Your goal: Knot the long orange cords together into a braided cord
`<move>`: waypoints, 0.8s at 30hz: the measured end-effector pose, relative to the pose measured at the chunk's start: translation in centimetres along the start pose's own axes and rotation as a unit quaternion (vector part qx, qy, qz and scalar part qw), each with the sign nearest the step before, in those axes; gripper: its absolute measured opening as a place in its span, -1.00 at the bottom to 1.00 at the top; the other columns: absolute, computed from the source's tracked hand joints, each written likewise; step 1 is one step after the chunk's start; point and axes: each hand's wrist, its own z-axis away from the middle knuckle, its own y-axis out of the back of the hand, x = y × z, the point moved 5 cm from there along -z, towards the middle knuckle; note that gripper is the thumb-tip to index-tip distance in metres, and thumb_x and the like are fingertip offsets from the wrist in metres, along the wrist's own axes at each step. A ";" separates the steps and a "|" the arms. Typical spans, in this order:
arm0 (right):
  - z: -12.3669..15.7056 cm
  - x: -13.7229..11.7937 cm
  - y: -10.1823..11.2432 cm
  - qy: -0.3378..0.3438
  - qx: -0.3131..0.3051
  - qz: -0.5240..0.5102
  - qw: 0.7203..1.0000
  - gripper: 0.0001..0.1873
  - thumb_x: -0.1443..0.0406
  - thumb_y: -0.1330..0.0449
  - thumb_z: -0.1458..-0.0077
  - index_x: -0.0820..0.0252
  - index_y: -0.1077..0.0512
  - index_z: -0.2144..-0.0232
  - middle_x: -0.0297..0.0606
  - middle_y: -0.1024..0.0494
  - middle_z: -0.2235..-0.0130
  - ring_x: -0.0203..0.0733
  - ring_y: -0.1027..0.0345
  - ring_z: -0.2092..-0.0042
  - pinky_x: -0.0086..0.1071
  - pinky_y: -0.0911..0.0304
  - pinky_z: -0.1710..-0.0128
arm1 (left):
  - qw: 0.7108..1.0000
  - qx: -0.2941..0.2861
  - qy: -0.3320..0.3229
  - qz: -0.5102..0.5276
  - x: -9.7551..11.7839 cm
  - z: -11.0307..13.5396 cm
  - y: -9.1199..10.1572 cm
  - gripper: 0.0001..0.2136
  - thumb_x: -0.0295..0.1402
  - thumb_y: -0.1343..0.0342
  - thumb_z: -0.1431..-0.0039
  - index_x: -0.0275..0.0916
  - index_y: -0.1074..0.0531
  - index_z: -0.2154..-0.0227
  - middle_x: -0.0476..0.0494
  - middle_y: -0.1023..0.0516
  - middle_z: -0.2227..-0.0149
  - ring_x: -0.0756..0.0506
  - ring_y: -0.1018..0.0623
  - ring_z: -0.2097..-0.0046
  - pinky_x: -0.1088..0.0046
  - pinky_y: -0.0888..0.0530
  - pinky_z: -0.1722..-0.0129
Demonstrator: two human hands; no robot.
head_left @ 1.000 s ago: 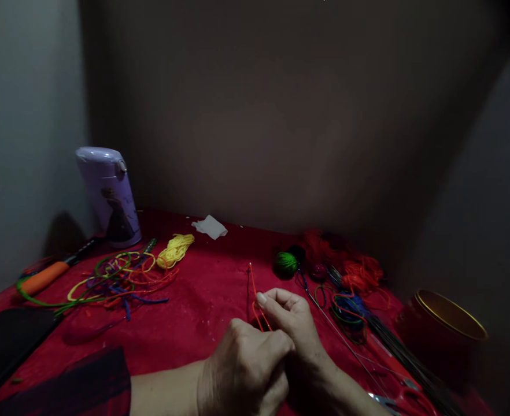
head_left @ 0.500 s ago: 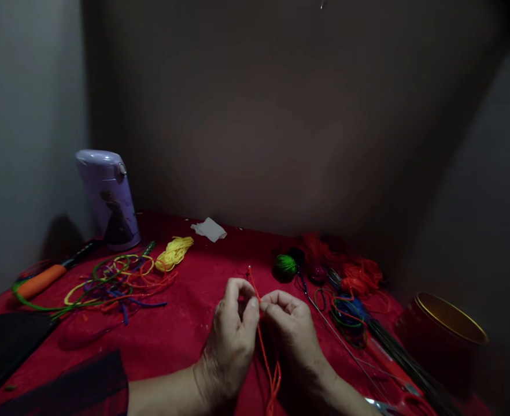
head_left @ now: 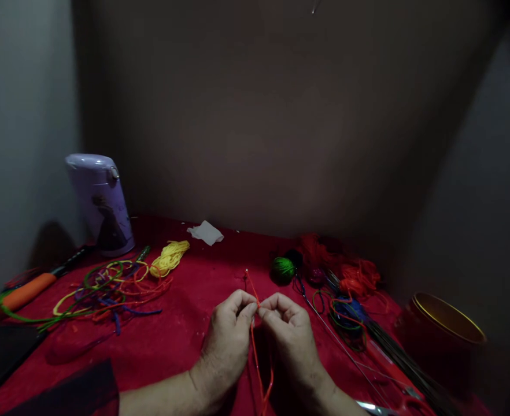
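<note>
A thin red cord (head_left: 255, 352) runs from a small pin-like point (head_left: 247, 271) on the red cloth down between my two hands, and its loose strands hang toward the front edge. My left hand (head_left: 231, 332) pinches the cord between thumb and forefinger. Close against it, my right hand (head_left: 287, 329) grips the same cord with thumb and forefinger; the fingertips of both hands nearly touch. Whether a knot sits between them is hidden by the fingers.
On the left lie tangled coloured cords (head_left: 107, 289), a yellow skein (head_left: 170, 258), an orange-handled tool (head_left: 29, 290) and a purple flask (head_left: 101, 205). To the right are a green yarn ball (head_left: 283, 270), red yarn (head_left: 359, 278), scissors (head_left: 379, 408) and a gold-rimmed container (head_left: 450, 316).
My left thumb and forefinger have closed together on the cord, beside my right fingertips. The hanging strands have shifted left and spread apart. The view has moved slightly.
</note>
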 end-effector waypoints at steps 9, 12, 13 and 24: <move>0.2 0.0 0.1 0.023 0.015 0.033 0.999 -0.87 0.30 -0.11 0.15 0.25 -0.24 0.61 -0.45 -0.17 0.62 -0.40 0.04 0.57 -0.50 0.09 0.60 | 1.000 -0.007 0.016 0.001 -0.6 0.0 0.0 -0.92 -0.42 0.04 -0.04 -0.26 -0.34 0.45 -0.04 -0.44 0.46 0.00 -0.42 0.40 0.54 -0.31 0.42; 0.2 -0.3 0.0 0.025 0.018 0.052 0.998 -0.88 0.30 -0.09 0.15 0.26 -0.26 0.61 -0.42 -0.21 0.62 -0.38 0.00 0.56 -0.49 0.05 0.59 | 0.997 -0.027 0.050 0.049 -1.2 0.0 -0.4 -0.94 -0.40 0.03 -0.03 -0.27 -0.30 0.46 0.01 -0.38 0.57 0.03 -0.38 0.53 0.58 -0.27 0.56; 0.2 -0.3 0.0 0.022 0.017 0.055 0.998 -0.88 0.30 -0.08 0.15 0.26 -0.27 0.60 -0.42 -0.22 0.62 -0.38 -0.01 0.56 -0.49 0.04 0.59 | 0.996 -0.032 0.062 0.064 -1.3 0.0 -0.5 -0.94 -0.39 0.04 -0.03 -0.26 -0.28 0.47 0.05 -0.33 0.61 0.05 -0.33 0.59 0.59 -0.22 0.61; -0.1 0.4 0.3 0.038 0.028 0.069 0.997 -0.83 0.25 -0.09 0.10 0.24 -0.24 0.60 -0.39 -0.25 0.61 -0.35 -0.07 0.56 -0.47 0.02 0.58 | 0.986 -0.062 0.063 0.141 -0.2 -0.3 -0.7 -0.80 -0.26 -0.08 0.00 -0.33 -0.34 0.45 -0.03 -0.36 0.49 0.05 -0.33 0.45 0.58 -0.27 0.48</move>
